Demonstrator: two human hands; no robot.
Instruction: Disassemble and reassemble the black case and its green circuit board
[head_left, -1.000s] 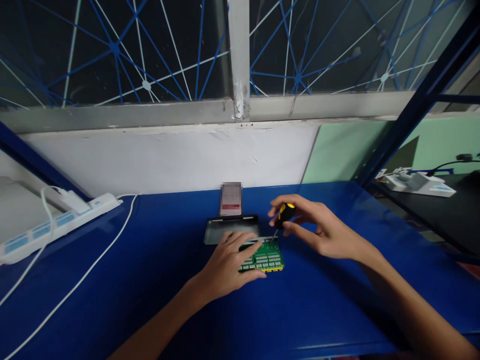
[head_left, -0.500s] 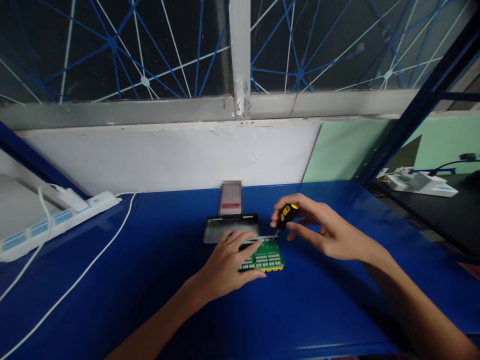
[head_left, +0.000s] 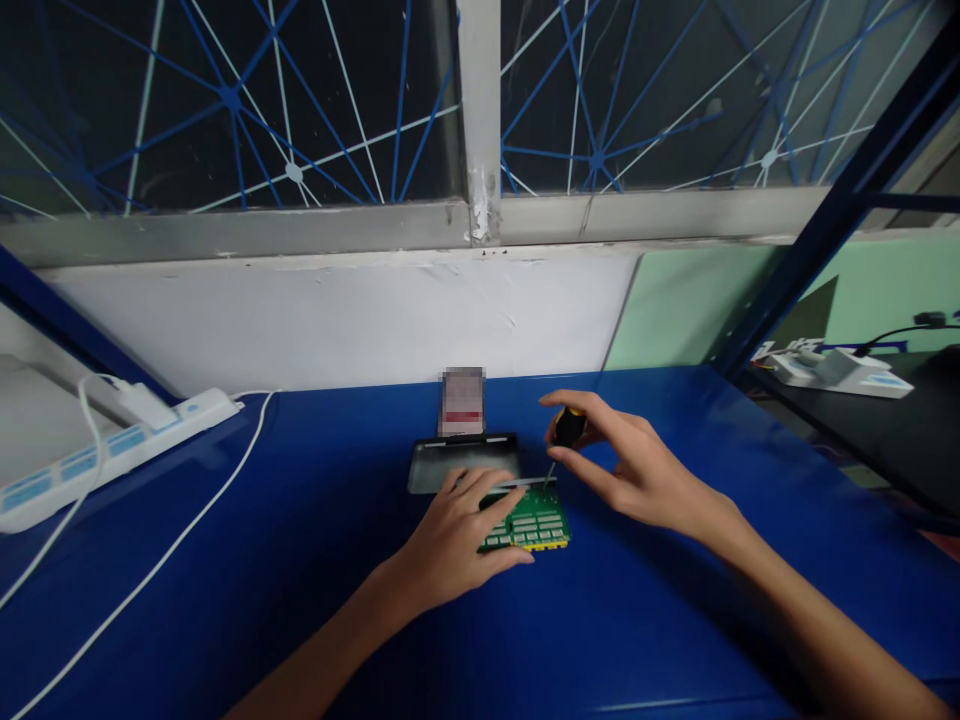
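Two hands, left hand (head_left: 456, 530) pressing circuit board (head_left: 534, 522), right hand (head_left: 628, 468) holding screwdriver (head_left: 564, 434)

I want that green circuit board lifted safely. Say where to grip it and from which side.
Probably by the near right corner of the circuit board, from the right: it lies flat, the left hand covers its left half, the screwdriver in the right hand stands at its far edge.

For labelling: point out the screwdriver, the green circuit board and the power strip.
screwdriver (head_left: 568, 428), head view, black handle.
green circuit board (head_left: 537, 523), head view, right half.
power strip (head_left: 112, 446), head view, top face.
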